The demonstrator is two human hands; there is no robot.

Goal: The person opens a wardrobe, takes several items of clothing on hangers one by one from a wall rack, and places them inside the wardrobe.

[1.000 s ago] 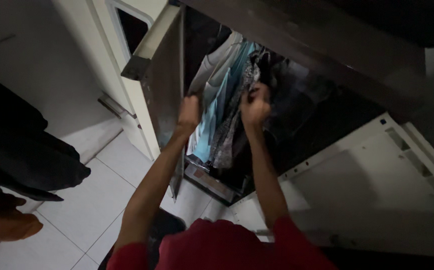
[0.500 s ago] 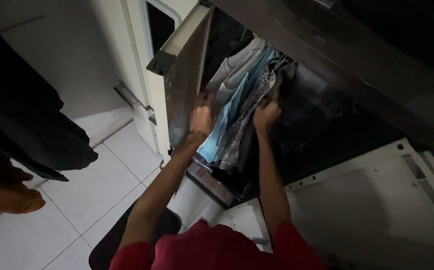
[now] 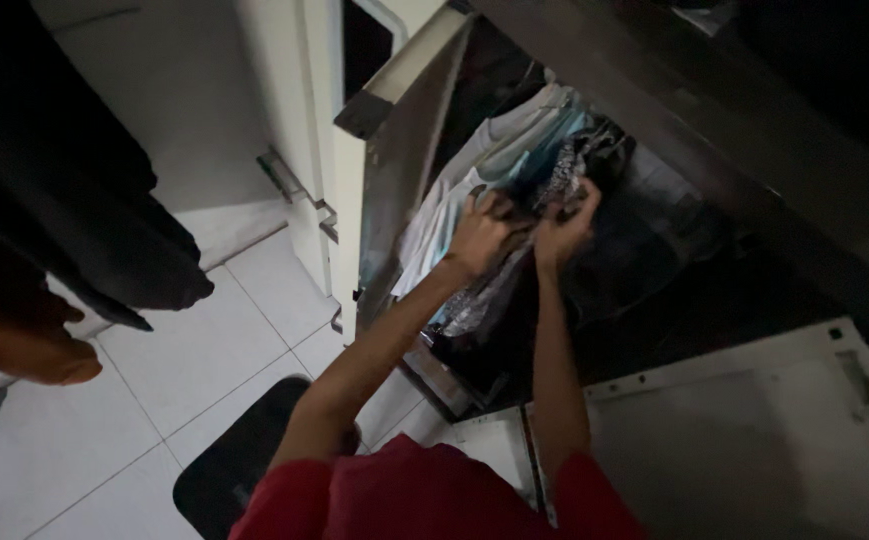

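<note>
Room: dim light is seen throughout, with a white tiled floor below and pale cabinet fronts at the upper left.
Wardrobe: a dark open compartment is shown at the centre, with its door swung out toward the viewer on the left.
Clothes: a row of hanging garments is packed inside the compartment; white and pale blue pieces are seen at the left of the row, dark patterned ones at the right.
Left hand: the left hand is pressed into the lighter garments, its fingers curled over the fabric; how firmly the cloth is gripped cannot be told.
Right hand: the right hand is set just beside the left, its fingers bent around a dark patterned garment; whether the fabric is truly clasped cannot be told in the gloom.
Arms: both forearms are raised from red sleeves at the bottom edge.
Floor: a dark mat is laid on the tiles beneath the left arm.
Left edge: dark hanging cloth is seen there, with part of another person's limb below it.
Lower right: a pale panel is seen beneath the compartment.
</note>
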